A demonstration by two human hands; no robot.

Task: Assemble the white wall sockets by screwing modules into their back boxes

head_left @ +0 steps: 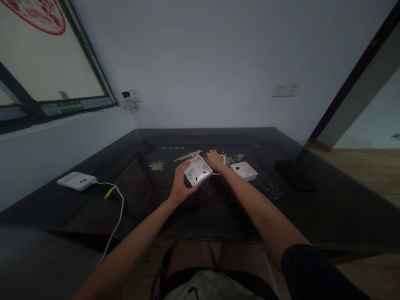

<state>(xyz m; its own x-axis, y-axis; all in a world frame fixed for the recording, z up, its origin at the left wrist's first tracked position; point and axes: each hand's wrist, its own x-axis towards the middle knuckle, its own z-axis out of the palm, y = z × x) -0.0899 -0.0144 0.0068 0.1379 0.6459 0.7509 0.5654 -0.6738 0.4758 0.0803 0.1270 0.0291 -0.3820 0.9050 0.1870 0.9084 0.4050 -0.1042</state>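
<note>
My left hand [181, 181] grips a white square plastic box [198, 171] by its left and lower edges. The box is tilted with its hollow side towards me, and small dark slots show inside. Just beyond it, my right hand [213, 158] reaches down to the table with its fingers curled; what they hold, if anything, is hidden. A white piece [223, 159] lies partly behind that hand. To the right of my right wrist, a second white square box [244, 171] rests hollow side up on the table.
The dark glossy table [150, 216] meets the wall. A white device [77, 181] with a cable [121, 208] and yellow tag [109, 192] lies left. On the right are a black flat object [293, 175] and small dark pieces [271, 191]. Wall sockets [285, 90] sit above.
</note>
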